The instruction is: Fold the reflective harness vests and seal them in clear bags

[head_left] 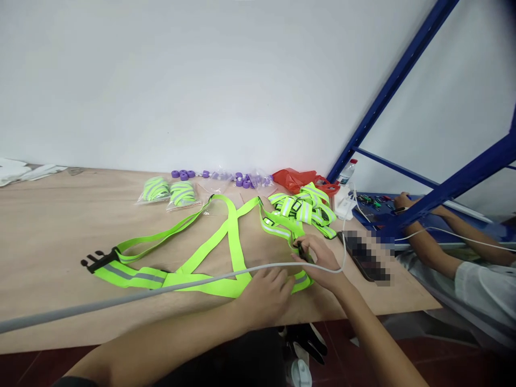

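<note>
The neon-yellow fabric harness (237, 244) with grey reflective stripes lies spread on the light-brown tabletop (80, 226), seemingly so its straps lie untangled, the left hand (266, 294) over its lower band, perhaps steadying it, grip unclear, while the right hand (320, 258) pinches a black plastic buckle (299, 249)

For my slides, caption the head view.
Right hand holding a black fitting of a bright green reflective harness, left hand over its strap.

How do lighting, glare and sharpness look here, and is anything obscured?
Head view: soft light on the wall, dark upper-right corner; small glints on the clear bags; pixelation over part of the phone; pale cable crossing in front of the neon straps, which look reasonably sharp.
</note>
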The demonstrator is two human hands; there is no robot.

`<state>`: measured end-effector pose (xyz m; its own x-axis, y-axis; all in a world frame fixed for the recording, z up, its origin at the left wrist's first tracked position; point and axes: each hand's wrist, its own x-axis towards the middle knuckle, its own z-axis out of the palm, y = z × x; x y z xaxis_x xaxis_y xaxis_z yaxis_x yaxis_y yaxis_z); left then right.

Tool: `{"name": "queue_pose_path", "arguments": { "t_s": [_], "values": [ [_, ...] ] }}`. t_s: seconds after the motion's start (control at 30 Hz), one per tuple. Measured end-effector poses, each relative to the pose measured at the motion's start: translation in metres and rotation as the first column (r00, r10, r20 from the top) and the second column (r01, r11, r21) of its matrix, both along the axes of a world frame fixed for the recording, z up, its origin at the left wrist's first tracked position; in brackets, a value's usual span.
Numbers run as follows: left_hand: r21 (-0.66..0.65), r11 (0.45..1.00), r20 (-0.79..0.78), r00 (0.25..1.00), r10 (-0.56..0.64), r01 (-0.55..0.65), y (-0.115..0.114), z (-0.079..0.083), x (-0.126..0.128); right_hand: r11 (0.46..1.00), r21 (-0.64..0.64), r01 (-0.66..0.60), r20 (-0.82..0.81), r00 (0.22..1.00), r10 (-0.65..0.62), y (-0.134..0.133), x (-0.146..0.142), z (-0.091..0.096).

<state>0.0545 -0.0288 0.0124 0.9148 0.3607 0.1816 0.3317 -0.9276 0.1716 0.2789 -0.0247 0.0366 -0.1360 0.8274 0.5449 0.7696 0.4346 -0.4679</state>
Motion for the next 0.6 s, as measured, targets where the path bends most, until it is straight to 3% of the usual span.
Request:
{"name": "queue_pose_path", "arguments": {
  "t_s": [0.1, 0.27, 0.33, 0.4, 0.5, 0.6],
  "values": [
    [0.086, 0.993, 0.045, 0.996, -0.081, 0.077, -0.009, -0.008, -0.001, 0.999, -0.020, -0.037, 0.143, 0.989, 0.039, 0.002, -0.004, 0.014],
    [0.121, 0.988, 0.013, 0.995, -0.096, 0.094, -0.013, -0.016, 0.010, 0.997, -0.069, 0.041, 0.127, 0.991, -0.032, 0.002, 0.005, 0.032],
    [0.096, 0.991, 0.001, 0.996, -0.090, 0.090, -0.012, -0.017, 0.017, 0.993, -0.098, 0.059, 0.048, 0.997, -0.054, 0.001, 0.011, 0.032],
    [0.057, 0.995, 0.005, 0.996, -0.087, 0.086, -0.009, -0.019, 0.023, 0.991, -0.125, 0.048, -0.129, 0.990, -0.064, 0.003, 0.019, 0.027],
    [0.033, 0.995, 0.037, 0.995, -0.096, 0.095, -0.004, -0.019, 0.025, 0.994, -0.100, 0.051, -0.380, 0.921, -0.085, 0.007, 0.031, 0.014],
    [0.009, 0.994, 0.081, 0.991, -0.107, 0.106, -0.001, -0.015, 0.023, 0.992, -0.040, 0.116, -0.476, 0.871, -0.121, 0.012, 0.040, -0.001]
  ]
}}
